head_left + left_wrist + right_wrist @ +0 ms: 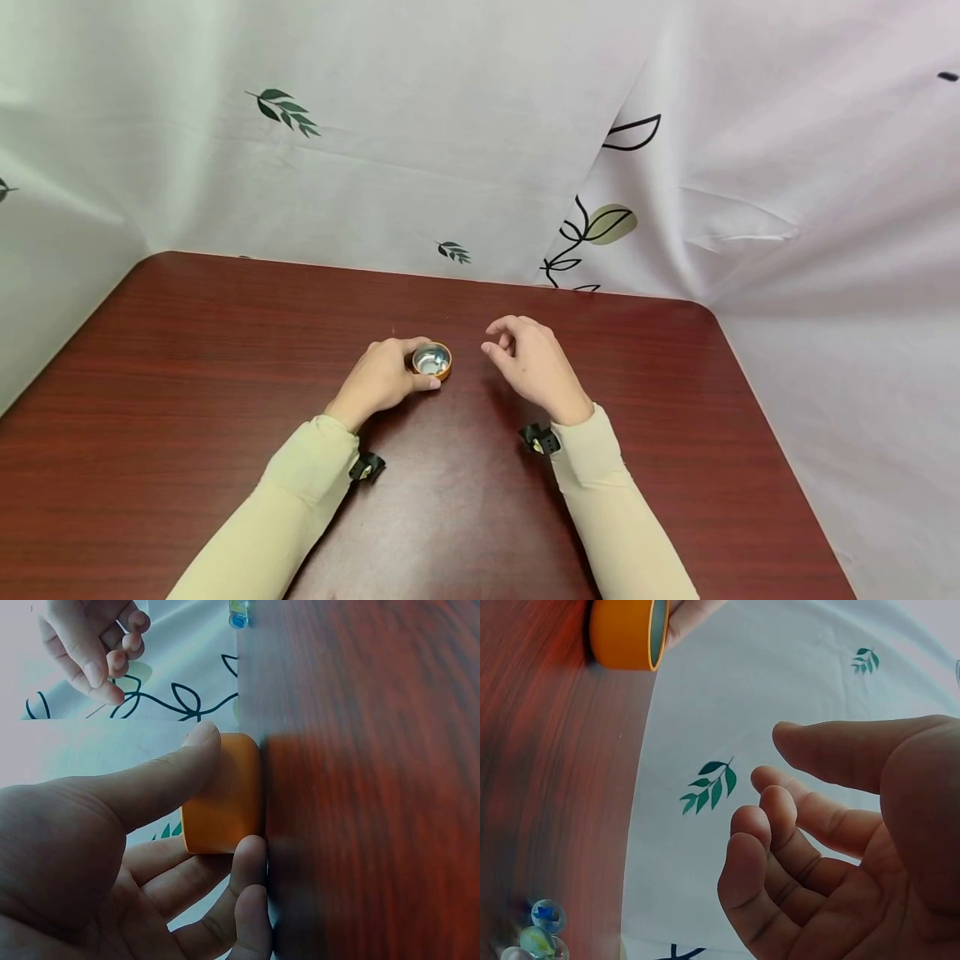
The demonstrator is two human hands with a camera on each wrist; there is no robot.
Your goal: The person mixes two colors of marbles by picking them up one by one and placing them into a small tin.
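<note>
A small orange cup [432, 362] with a shiny silvery inside stands upright on the table. My left hand [381, 372] grips it from the left, thumb on the near side and fingers round the far side; the left wrist view shows the thumb against the cup's orange wall [229, 795]. To the right of the cup, my right hand [534, 358] hovers above the table with loosely bent fingers and nothing between them. Several glass marbles [540, 937] lie on the table under that hand, hidden from the head view.
The dark red wooden table [225, 375] has rounded far corners. White cloth [412, 125] with leaf prints hangs behind the table and along its sides. A black strap device [540, 439] is worn at the right wrist, and a similar one [367, 467] at the left.
</note>
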